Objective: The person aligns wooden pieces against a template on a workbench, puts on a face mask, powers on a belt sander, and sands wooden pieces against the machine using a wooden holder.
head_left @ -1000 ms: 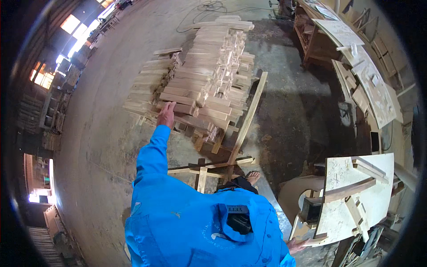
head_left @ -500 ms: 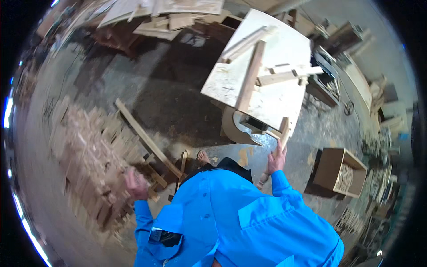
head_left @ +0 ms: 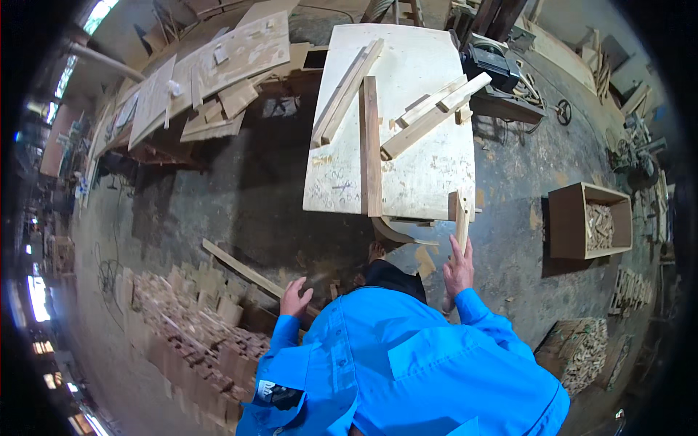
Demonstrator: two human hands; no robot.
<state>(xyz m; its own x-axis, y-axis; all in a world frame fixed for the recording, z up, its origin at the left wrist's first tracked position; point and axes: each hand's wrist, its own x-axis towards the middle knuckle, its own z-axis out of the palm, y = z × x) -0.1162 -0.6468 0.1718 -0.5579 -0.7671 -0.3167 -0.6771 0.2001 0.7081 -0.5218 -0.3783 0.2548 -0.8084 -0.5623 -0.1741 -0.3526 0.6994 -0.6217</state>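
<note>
My right hand (head_left: 458, 270) has its fingers against the near end of a short pale wooden piece (head_left: 463, 219) and grips it at the near right corner of a white-topped table (head_left: 418, 185). The piece stands partly over the table edge, with a small hole near its top. My left hand (head_left: 294, 297) is held out beside my body, empty, fingers loosely curled and apart. On the table lie a long brown wooden bar (head_left: 371, 145), a pair of long strips (head_left: 350, 91) and several pale wooden bars (head_left: 436, 116).
Stacked wood blocks (head_left: 196, 320) and a long plank (head_left: 243, 267) lie at the left. A box of wood pieces (head_left: 567, 225) and a bundle of sticks (head_left: 582, 352) stand at the right. Beyond are a machine (head_left: 494, 65) and a sheet-covered bench (head_left: 243, 54).
My view has swung left, so the table now looks more upright. My left hand has moved from above the wood stack toward my body. The right hand stays on the wooden piece.
</note>
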